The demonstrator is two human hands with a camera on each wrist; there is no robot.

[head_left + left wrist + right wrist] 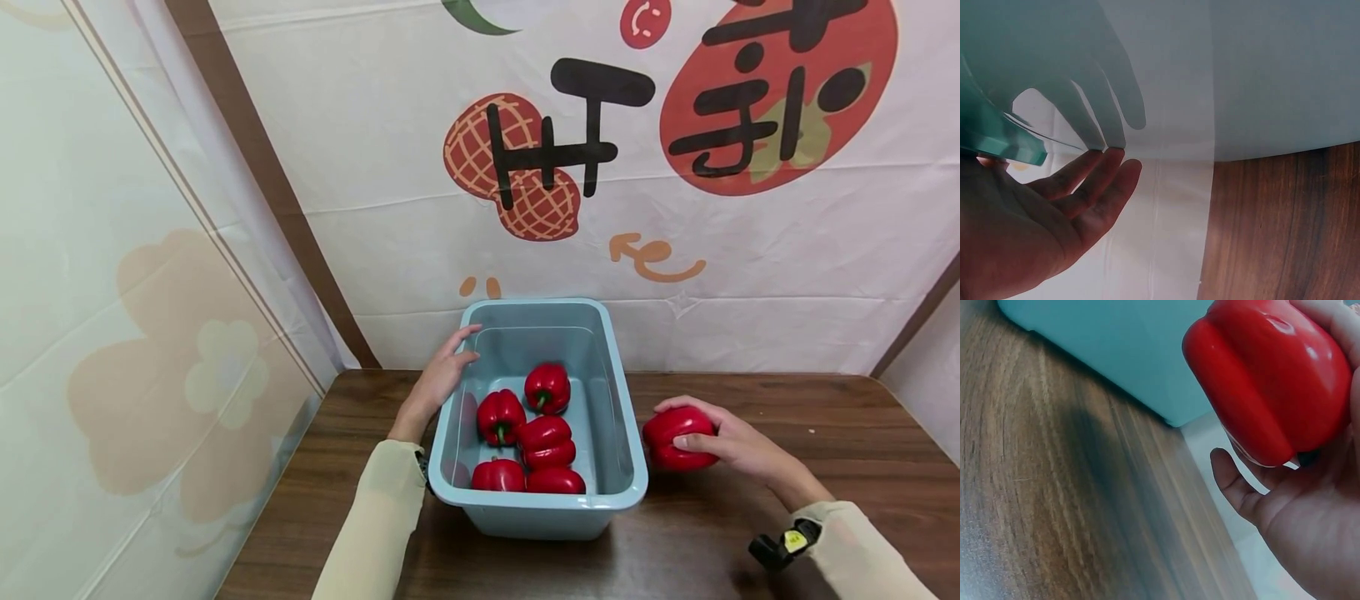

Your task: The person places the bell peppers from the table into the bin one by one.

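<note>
A light-blue plastic bin [630,442] stands upright on the table with several red bell peppers [548,442] inside. My left hand [438,379] holds the bin's left rim, thumb and forefinger over the edge. In the left wrist view, other fingertips [1116,153] of that hand touch the bin's outer wall [1285,75]. To the right of the bin, my right hand [738,446] grips another red bell pepper [671,437]. Up close, this pepper [1272,375] looks glossy and lies between thumb and fingers, near the bin's outer side [1116,350].
The dark wood-grain table [825,425] extends to both sides of the bin. A printed white cloth [390,242] hangs right behind the bin, and another pale cloth panel [75,333] closes off the left side. A black wrist strap [783,546] hangs off the right wrist.
</note>
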